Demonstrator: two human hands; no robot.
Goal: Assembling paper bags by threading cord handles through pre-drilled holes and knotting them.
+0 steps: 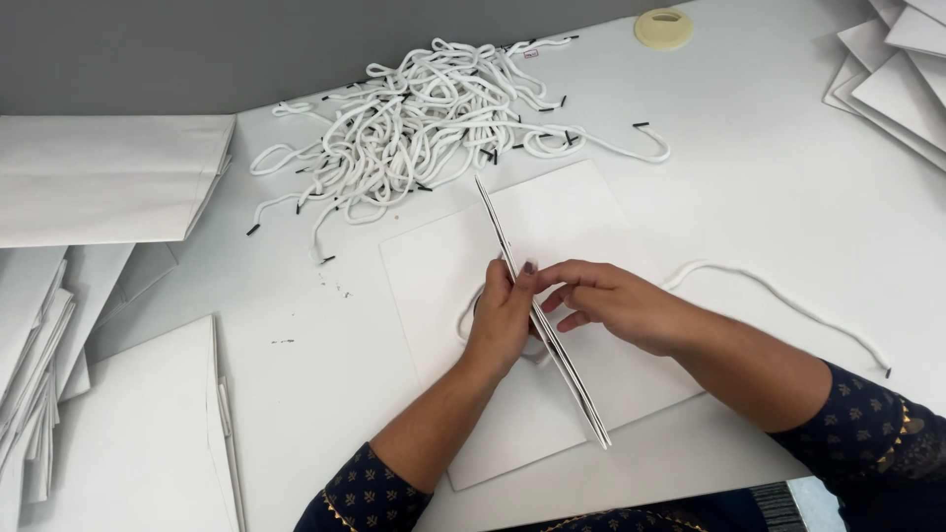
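Your two hands meet at the raised top edge of a flat white paper bag [552, 325] that lies on the white table [769, 197] directly in front of you. The bag's standing edge runs on a long diagonal axis, from far-left near the cord pile to near-right by your right forearm. Your left hand [501, 320] sits on the left side of that edge, fingers curled closed against the paper, and appears to pinch it; a loop of white cord handle [471, 313] shows just beside and under this hand. Your right hand [611, 300] lies on the right side of the edge, with thumb and forefinger closed at the edge and the remaining fingers loosely bent. Both hands are equally close to the edge, touching it at about its midpoint. A loose white cord [778, 296] trails away to the right and ends in a black tip. You cannot tell whether either hand also grips a cord end, because the fingers cover the contact point. The punched holes are hidden. A pile of white cords [424, 128] lies far-centre, and stacks of flat bags [108, 177] lie left, cut off by the frame.
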